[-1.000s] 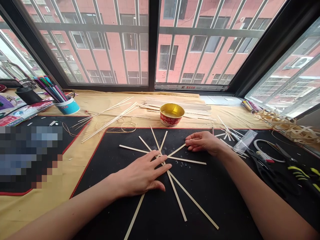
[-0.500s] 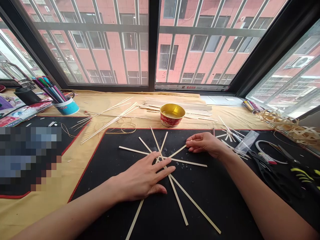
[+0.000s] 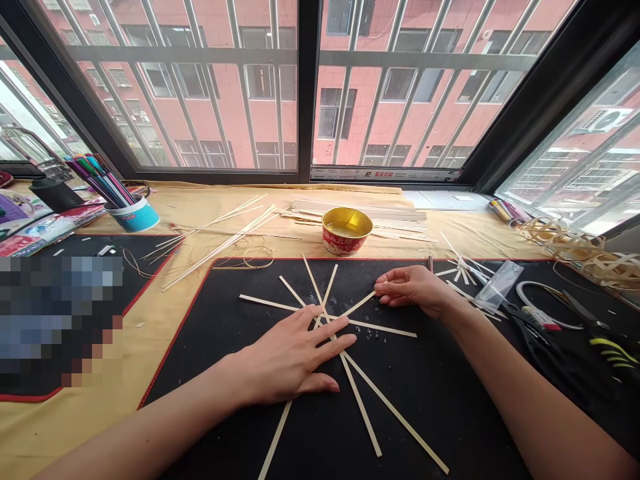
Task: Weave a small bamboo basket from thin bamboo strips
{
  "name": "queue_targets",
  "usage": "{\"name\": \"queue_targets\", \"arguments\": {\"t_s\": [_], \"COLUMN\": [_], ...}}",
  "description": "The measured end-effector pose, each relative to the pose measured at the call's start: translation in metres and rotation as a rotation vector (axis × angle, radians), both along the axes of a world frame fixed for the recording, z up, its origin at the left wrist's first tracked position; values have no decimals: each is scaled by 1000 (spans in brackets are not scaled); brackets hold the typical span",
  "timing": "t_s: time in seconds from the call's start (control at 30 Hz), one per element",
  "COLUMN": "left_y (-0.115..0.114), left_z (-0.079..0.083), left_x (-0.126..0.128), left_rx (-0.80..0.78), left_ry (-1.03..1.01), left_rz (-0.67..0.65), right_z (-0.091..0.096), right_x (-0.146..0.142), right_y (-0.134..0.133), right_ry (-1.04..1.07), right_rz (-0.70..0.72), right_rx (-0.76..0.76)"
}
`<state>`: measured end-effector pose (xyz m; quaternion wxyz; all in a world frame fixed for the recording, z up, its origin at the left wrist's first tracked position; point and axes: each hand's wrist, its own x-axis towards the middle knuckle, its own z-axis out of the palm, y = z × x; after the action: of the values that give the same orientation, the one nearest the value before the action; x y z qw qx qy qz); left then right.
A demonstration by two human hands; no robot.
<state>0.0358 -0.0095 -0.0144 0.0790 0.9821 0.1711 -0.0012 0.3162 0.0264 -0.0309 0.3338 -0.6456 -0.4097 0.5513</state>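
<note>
Several thin pale strips, which look like bamboo, lie crossed in a star on a black mat [image 3: 225, 373]. My left hand [image 3: 295, 353] rests flat over the crossing, fingers spread and pressing on the strips; it hides part of the centre. The fingertips of my right hand [image 3: 407, 290] pinch the upper right end of one bamboo strip [image 3: 357, 306]. Another bamboo strip [image 3: 400, 427] runs from the centre to the lower right. Small clear droplets [image 3: 370, 332] dot the mat right of the crossing.
Behind the mat stands a red bowl with a golden inside [image 3: 347, 233], before a pile of strips [image 3: 395, 217]. Scissors [image 3: 540, 347], pliers [image 3: 610, 347] and a smaller strip star [image 3: 463, 267] lie at right. A blue pen cup [image 3: 134, 215] stands at left.
Both hands keep their places on the strips. The whole view has shifted very slightly; otherwise little differs.
</note>
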Motion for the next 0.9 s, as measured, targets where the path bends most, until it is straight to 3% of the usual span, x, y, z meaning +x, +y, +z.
{"name": "queue_targets", "arguments": {"t_s": [0.2,0.9], "left_y": [1,0], "left_z": [-2,-4], "left_x": [0,-1], "left_rx": [20,50], "left_ry": [-12,19], "left_rz": [-12,-21], "right_z": [3,6], "right_x": [-4,-7], "right_y": [-2,-4], "right_ry": [10,61], "right_rz": [-80,-157], "right_rx": [-18,-11]}}
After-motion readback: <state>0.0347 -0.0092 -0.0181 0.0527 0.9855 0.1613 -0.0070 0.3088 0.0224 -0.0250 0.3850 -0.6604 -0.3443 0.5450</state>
